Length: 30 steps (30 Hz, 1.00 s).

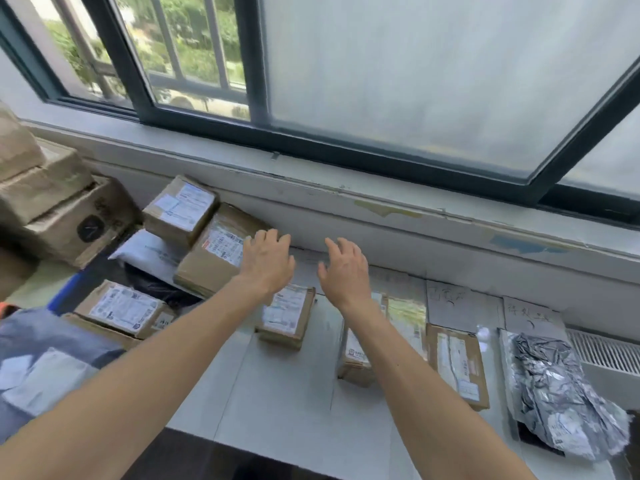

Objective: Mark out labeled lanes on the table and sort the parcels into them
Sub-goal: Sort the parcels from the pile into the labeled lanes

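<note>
Two hands are hovering over the bench. The left hand is at the edge of a brown parcel and the right hand is just beside it, each grip spread apart and holding nothing. Sorting is seemingly the step in hand, and the next move is calling for both hands to clasp that parcel. It is taped and labelled, and is lying tilted on other packages at the far left.

Right paper slip: is carrying handwritten Chinese characters, seemingly 待处理, with a curved stroke beneath.
Middle paper slip: is showing faint handwritten characters, too pale to read.
Shipping labels: are showing print and barcodes on the parcels, all too small to read.
Stacked carton: is bearing a dark square badge with a pale tick-like mark.
</note>
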{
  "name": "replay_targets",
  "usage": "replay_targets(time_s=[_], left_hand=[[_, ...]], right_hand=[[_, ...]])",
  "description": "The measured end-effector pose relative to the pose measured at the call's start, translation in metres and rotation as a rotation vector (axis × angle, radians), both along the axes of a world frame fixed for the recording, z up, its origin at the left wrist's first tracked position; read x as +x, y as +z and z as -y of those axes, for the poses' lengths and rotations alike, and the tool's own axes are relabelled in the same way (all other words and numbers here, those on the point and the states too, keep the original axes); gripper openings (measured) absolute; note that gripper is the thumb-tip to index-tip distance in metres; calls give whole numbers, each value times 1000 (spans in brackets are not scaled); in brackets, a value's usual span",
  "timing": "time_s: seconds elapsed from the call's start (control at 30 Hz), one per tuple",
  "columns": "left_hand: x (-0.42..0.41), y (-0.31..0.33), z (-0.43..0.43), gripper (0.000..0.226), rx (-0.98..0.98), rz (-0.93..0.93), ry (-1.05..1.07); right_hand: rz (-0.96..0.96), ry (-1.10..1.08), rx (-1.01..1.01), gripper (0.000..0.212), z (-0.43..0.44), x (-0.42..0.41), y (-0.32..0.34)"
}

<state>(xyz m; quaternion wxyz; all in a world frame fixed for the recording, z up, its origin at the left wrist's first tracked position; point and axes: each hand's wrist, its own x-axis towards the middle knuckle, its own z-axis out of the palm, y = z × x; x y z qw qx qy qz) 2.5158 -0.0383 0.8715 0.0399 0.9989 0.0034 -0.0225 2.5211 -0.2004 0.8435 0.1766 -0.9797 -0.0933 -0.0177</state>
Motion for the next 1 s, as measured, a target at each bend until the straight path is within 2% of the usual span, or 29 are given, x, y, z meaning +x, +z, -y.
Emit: replay_targets(time_s=[0.3,0.53,0.7,0.8,0.9,1.0], left_hand=[[-7,8,-165,44,66,-23,213],[0,-16,-225,41,-21,-17,275],[19,-26,-244,47,-122,110,294],[31,-33,-253,50,-144,117,310],[34,-40,-257,34,-164,252,289],[30,-49,-253,17,-152,401,228]], right_hand=[[-12,180,-5,58,-167,11,12],[-79,200,-33,54,-228,14,-13],[-111,160,29,53,-254,31,-27],[-109,150,48,51,-271,38,-34],[-157,109,87,51,-278,38,-44],[-327,-29,153,58,-271,34,-60]])
